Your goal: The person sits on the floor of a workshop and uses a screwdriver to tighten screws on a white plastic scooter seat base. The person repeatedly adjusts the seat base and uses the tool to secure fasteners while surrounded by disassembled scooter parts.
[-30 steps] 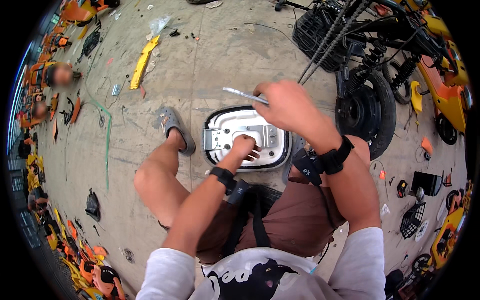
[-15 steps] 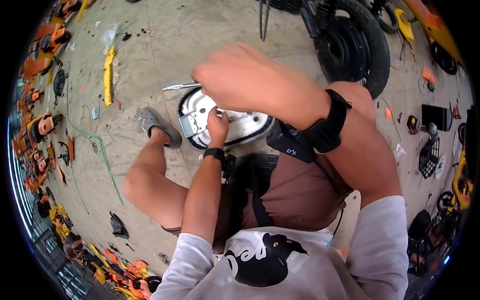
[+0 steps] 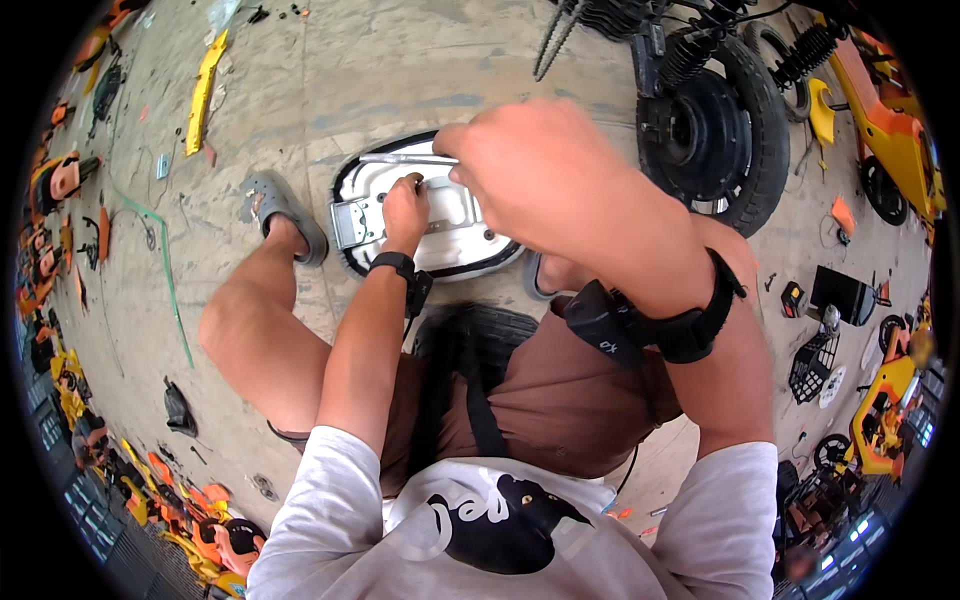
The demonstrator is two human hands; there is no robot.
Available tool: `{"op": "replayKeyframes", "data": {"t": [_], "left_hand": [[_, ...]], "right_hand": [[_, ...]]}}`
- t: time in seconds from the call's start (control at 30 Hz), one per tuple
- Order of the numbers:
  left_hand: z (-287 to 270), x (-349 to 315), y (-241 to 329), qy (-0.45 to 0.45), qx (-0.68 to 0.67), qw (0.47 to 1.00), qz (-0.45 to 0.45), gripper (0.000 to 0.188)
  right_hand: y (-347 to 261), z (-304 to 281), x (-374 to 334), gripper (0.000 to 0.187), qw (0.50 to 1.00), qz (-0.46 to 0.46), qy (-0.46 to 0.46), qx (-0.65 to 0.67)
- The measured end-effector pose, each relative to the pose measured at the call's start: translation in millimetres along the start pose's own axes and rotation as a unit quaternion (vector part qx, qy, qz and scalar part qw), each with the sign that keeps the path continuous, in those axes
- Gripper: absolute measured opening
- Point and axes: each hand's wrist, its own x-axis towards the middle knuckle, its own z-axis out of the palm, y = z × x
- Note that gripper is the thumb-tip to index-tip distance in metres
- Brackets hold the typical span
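Observation:
An oval, white moulded seat base (image 3: 455,246) with a black rim lies on the floor between my feet. A metal hinge plate (image 3: 349,224) sits at its left end. Raised above the far side of the base, my right hand (image 3: 545,160) is closed around one end of a slim silver bar-shaped tool (image 3: 395,158), which points left. The tool's gripped end is hidden by my fingers. My left hand (image 3: 406,212) rests over the base just right of the hinge plate, its fingers pinched at a small dark piece too small to name.
A black wheel (image 3: 700,130) with shock absorbers stands at the far right. A ribbed black tyre (image 3: 475,335) is beneath me. On the floor are a yellow strip (image 3: 206,92), a green strap (image 3: 170,270) and a dark flat panel (image 3: 842,294). Orange and yellow vehicle parts line both sides.
The whole view has shifted. My right hand has moved right relative to the seat base, carrying the silver tool from beyond its left end to across its far part. The left hand stays over the base.

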Motion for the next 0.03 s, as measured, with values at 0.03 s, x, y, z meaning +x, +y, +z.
{"op": "replayKeyframes", "data": {"t": [0.03], "left_hand": [[-4.0, -2.7, -2.4, 0.004, 0.020, 1.000, -0.004, 0.028]], "right_hand": [[0.0, 0.9, 2.2, 0.018, 1.000, -0.002, 0.007, -0.001]]}}
